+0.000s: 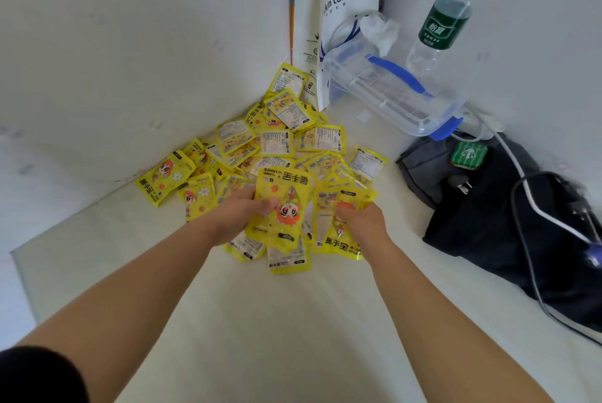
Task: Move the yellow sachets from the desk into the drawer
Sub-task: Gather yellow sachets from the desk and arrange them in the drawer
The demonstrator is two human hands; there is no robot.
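Observation:
Several yellow sachets with a red cartoon figure lie heaped on the white desk, running into the wall corner. My left hand grips a bunch of sachets; the top sachet stands upright against my thumb. My right hand is closed on another bunch of sachets just to the right. Both hands are at the near edge of the heap. No drawer is in view.
A white paper coffee bag leans in the corner. Right of it lie a clear plastic box with blue handle, a water bottle, and a dark bag with cables and a plug on top.

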